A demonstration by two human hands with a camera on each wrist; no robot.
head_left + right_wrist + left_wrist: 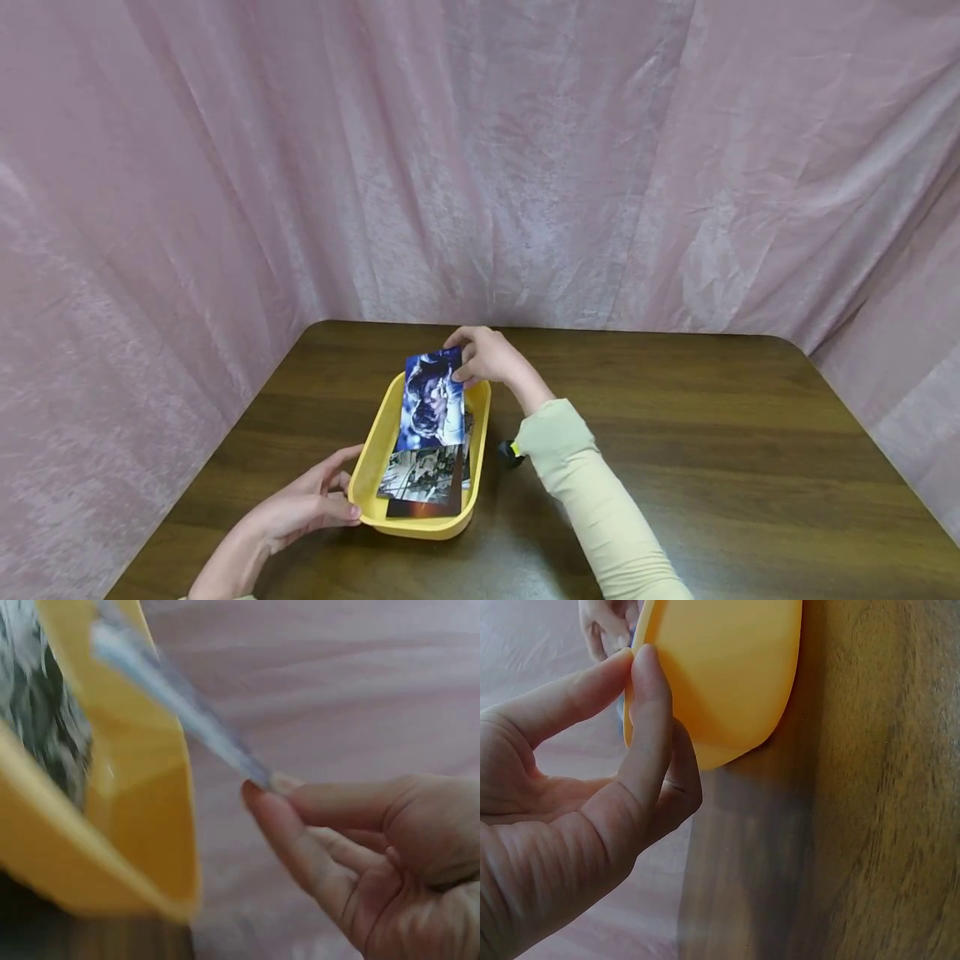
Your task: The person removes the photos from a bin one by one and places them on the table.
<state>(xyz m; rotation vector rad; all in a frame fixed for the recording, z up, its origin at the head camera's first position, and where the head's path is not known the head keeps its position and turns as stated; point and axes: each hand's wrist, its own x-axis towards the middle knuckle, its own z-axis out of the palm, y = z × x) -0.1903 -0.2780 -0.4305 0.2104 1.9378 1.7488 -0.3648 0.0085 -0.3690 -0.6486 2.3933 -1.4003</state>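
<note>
A yellow plastic tub [420, 527] holds several picture cards. My left hand [307, 504] pinches its near left rim between thumb and fingers, and the left wrist view shows this grip on the rim [639, 656]. At the tub's far end, my right hand [487, 357] pinches a blue-and-white picture card [432, 400] by its upper right edge. That card slants over the tub; in the right wrist view it is seen nearly edge-on and blurred. Under it lie a black-and-white card [420, 475] and a dark card with an orange glow [426, 509], partly covered.
The tub stands on a brown wooden table [675, 433], left of its middle. A pink curtain [480, 167] hangs behind the table and along its sides. A small black object [510, 455] with a yellow-green part shows beside the right sleeve cuff [555, 429].
</note>
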